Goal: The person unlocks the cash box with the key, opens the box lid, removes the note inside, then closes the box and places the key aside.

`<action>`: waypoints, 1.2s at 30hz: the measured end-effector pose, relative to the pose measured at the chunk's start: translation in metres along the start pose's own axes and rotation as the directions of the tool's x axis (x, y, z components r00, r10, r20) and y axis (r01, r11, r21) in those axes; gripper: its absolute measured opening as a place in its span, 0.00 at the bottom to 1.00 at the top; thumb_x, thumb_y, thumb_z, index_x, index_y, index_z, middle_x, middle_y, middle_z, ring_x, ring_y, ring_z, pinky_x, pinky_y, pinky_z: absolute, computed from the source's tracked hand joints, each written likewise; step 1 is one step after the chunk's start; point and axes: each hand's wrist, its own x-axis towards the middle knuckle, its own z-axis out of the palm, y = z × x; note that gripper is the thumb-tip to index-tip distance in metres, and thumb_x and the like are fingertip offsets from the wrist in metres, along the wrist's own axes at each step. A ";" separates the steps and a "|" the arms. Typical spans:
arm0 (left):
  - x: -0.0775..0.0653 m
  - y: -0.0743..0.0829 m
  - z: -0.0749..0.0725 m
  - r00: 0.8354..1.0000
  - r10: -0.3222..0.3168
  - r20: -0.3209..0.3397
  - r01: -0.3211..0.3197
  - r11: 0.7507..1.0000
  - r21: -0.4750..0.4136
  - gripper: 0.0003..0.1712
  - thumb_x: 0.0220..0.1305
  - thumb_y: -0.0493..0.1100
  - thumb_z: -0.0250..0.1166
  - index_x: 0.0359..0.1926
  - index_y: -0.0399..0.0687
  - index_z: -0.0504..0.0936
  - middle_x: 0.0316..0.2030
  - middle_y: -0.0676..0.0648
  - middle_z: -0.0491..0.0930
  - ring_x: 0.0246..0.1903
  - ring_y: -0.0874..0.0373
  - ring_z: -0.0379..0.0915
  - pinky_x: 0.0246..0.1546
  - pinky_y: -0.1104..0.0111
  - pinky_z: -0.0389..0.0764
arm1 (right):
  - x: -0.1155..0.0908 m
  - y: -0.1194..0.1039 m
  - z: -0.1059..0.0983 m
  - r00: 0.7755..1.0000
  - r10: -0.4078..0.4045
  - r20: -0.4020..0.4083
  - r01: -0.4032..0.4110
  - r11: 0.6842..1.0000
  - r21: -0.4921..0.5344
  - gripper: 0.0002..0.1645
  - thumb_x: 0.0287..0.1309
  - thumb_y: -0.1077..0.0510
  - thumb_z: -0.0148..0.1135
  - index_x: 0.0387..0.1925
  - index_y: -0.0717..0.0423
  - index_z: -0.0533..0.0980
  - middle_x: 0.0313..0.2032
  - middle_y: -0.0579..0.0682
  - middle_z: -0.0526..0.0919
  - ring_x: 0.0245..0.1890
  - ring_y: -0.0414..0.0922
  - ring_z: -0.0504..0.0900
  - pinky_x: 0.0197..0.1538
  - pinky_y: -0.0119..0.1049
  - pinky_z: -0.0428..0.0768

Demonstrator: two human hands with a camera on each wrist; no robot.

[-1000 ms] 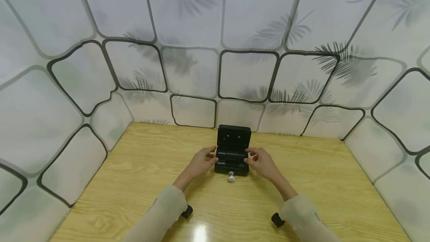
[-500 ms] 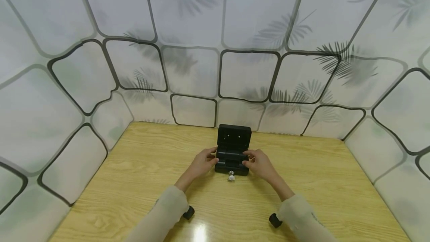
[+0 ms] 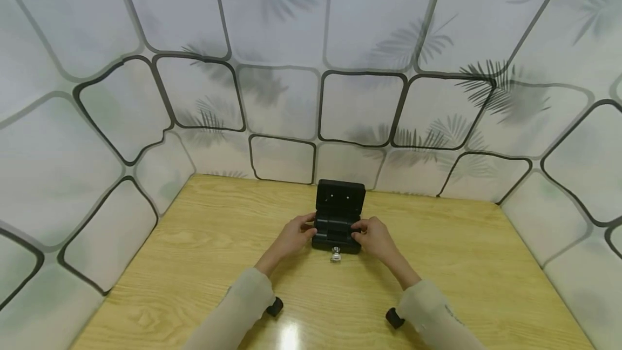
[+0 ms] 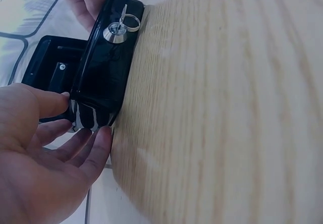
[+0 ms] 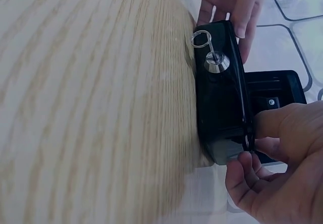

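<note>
A small black cash box [image 3: 323, 243] stands on the wooden table with its lid [image 3: 340, 196] raised at the back. From the lock on its front juts a silver key [image 4: 123, 13] with a ring. My left hand [image 3: 291, 236] holds the left end; in the left wrist view the thumb is at the rim and curled fingertips lie along the side wall. At the opposite end my right hand [image 3: 375, 238] pinches the rim, thumb over the inside and fingers outside, as the right wrist view shows. The thumb partly hides the inside there.
The light wooden tabletop [image 3: 194, 263] runs back to a patterned fabric wall [image 3: 282, 104] just behind the lid. More fabric wall rises at the left and right. A black wrist device hangs under each sleeve.
My right hand has moved slightly left and its fingers have closed in over the box's right rim. The left hand and the box stay almost where they were.
</note>
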 end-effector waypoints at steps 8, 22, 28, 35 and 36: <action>0.000 0.003 0.000 1.000 -0.025 -0.001 0.025 0.999 -0.021 0.29 0.77 0.35 0.58 0.74 0.31 0.66 0.68 0.31 0.70 0.61 0.38 0.74 0.53 0.52 0.81 | 0.004 -0.006 0.002 0.999 -0.017 -0.048 0.013 0.996 -0.089 0.08 0.61 0.69 0.68 0.42 0.66 0.87 0.42 0.60 0.85 0.46 0.60 0.83 0.51 0.55 0.82; 0.000 0.001 0.001 1.000 -0.024 0.004 0.024 1.000 -0.015 0.29 0.77 0.36 0.58 0.74 0.31 0.66 0.68 0.32 0.69 0.61 0.39 0.74 0.52 0.53 0.82 | 0.005 -0.009 0.004 0.994 -0.016 -0.111 -0.001 0.988 -0.156 0.05 0.57 0.69 0.71 0.34 0.62 0.89 0.33 0.54 0.86 0.37 0.54 0.81 0.46 0.53 0.82; 0.000 0.001 0.002 1.000 -0.025 0.012 0.025 1.000 -0.017 0.30 0.77 0.36 0.58 0.75 0.31 0.65 0.68 0.31 0.69 0.61 0.38 0.74 0.52 0.54 0.82 | 0.006 -0.011 0.001 0.990 -0.046 -0.135 0.023 0.986 -0.165 0.05 0.55 0.70 0.70 0.32 0.62 0.89 0.32 0.54 0.88 0.38 0.56 0.84 0.46 0.54 0.83; -0.001 0.005 0.001 1.000 -0.026 0.003 0.026 0.999 -0.038 0.29 0.77 0.35 0.58 0.74 0.31 0.66 0.68 0.31 0.69 0.61 0.38 0.74 0.51 0.54 0.82 | 0.007 -0.015 0.000 0.989 -0.022 -0.148 0.003 0.992 -0.130 0.05 0.56 0.70 0.69 0.31 0.63 0.89 0.32 0.56 0.89 0.38 0.56 0.87 0.45 0.52 0.85; -0.001 0.005 0.001 1.000 -0.023 0.002 0.024 0.999 -0.037 0.29 0.77 0.35 0.58 0.74 0.31 0.66 0.68 0.31 0.69 0.61 0.38 0.74 0.51 0.54 0.82 | 0.006 -0.016 0.000 0.989 -0.016 -0.146 -0.002 0.992 -0.126 0.05 0.57 0.70 0.69 0.32 0.63 0.89 0.33 0.56 0.89 0.37 0.56 0.87 0.44 0.52 0.85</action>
